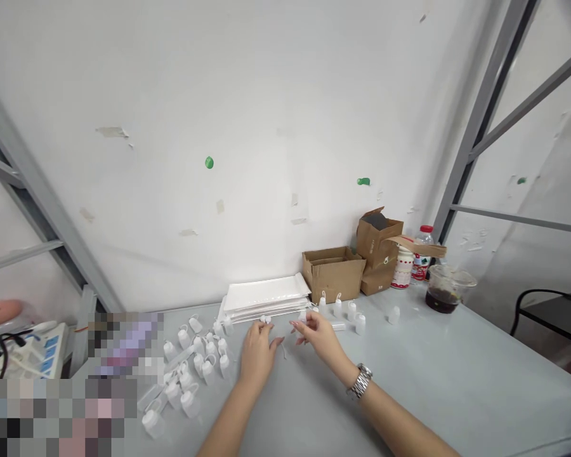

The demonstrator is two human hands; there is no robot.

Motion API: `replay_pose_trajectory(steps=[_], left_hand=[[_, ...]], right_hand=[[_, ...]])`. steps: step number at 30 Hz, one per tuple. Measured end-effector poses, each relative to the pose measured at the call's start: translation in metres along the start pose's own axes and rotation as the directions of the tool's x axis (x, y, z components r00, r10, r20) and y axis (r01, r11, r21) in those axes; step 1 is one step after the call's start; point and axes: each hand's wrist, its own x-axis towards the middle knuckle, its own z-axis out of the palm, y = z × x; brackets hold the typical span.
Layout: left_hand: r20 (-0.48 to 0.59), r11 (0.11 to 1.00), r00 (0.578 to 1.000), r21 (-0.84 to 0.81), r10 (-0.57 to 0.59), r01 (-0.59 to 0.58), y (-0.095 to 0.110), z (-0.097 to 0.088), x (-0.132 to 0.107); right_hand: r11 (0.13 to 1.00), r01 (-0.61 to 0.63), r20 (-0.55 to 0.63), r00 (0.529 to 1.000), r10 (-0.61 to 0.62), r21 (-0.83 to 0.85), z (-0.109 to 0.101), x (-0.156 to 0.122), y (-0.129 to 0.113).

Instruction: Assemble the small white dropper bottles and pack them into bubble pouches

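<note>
My left hand [257,352] hovers over the grey table [457,381], its fingertips pinching a small white cap or bottle piece near the stack of white flat bags [266,297]. My right hand [316,333], with a metal watch on the wrist, is held just to the right, fingers curled around a small clear tube-like piece. Several small white bottles with loop caps [195,368] lie scattered to the left of my left hand. A few more white bottles [349,311] stand upright just beyond my right hand.
Two open cardboard boxes [333,273] stand at the back against the white wall, with a water bottle [423,254] and a clear cup of dark liquid [445,289] to the right. Grey metal frame posts rise at both sides. A power strip [42,355] lies at the far left.
</note>
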Motion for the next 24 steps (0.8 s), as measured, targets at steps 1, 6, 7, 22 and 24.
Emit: replay_pose_trajectory(steps=[1, 6, 7, 22, 24], left_hand=[[0.015, 1.0, 1.0, -0.008, -0.004, 0.004, -0.002, 0.001, 0.001], [0.04, 0.977, 0.996, -0.196, -0.075, 0.081, -0.003, 0.003, 0.004], [0.037, 0.952, 0.992, -0.281, -0.116, 0.122, -0.002, 0.003, 0.004], [0.345, 0.051, 0.825, -0.911, -0.448, 0.408, 0.024, -0.018, 0.005], [0.382, -0.031, 0.805, -0.91, -0.454, 0.414, 0.025, -0.017, 0.004]], right_hand=[[0.999, -0.012, 0.003, 1.0, 0.012, 0.04, 0.001, 0.001, 0.006], [0.997, -0.014, 0.002, 1.0, 0.014, 0.074, -0.002, -0.001, 0.024], [0.998, -0.007, -0.002, 1.0, 0.007, 0.055, -0.002, -0.001, 0.025], [0.999, -0.04, 0.131, 0.99, 0.044, -0.031, 0.01, -0.017, 0.019], [0.999, -0.04, 0.141, 0.989, 0.041, -0.01, 0.013, -0.02, 0.016]])
